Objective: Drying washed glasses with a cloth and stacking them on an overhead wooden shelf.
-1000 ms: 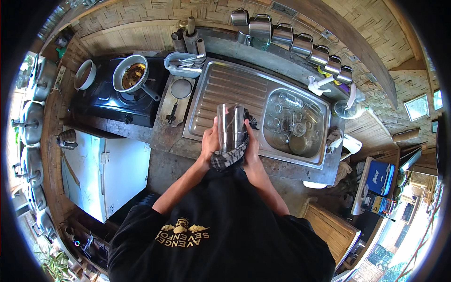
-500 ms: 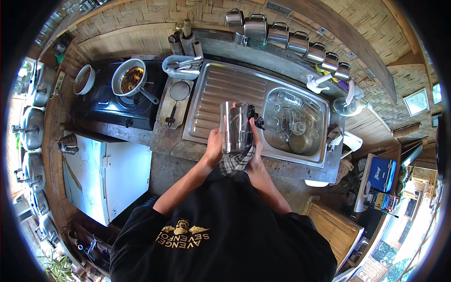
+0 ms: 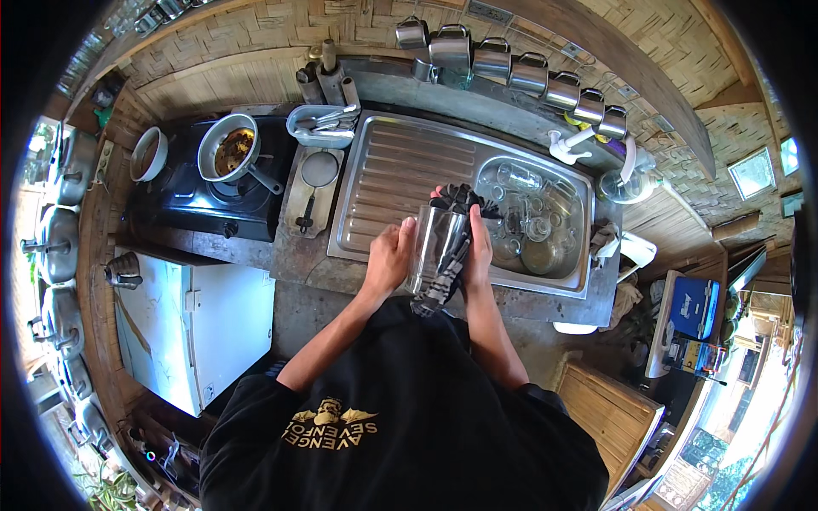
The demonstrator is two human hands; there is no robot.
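Between my hands, in front of the sink unit, is a tall clear drinking glass (image 3: 433,249), slightly tilted. My left hand (image 3: 388,262) is closed on its left side, the thumb near the rim. My right hand (image 3: 480,247) is closed round a black-and-grey checked cloth (image 3: 454,271), pressing it along the glass's right side. Part of the cloth bunches up above the rim and its lower end hangs past the base. Some of the right fingers are hidden behind cloth and glass.
Several clear glasses (image 3: 518,177) and a round dish (image 3: 540,255) lie in the sink basin (image 3: 584,266). Left of the ribbed drainboard (image 3: 400,166) are a cutlery tub (image 3: 317,136), a strainer (image 3: 319,169) and a stove with a pan (image 3: 207,153). Steel mugs (image 3: 492,61) hang behind.
The glass has shifted slightly right and down and tilted over. The cloth now covers its right side and bunches at the top. My left hand has moved up along the glass.
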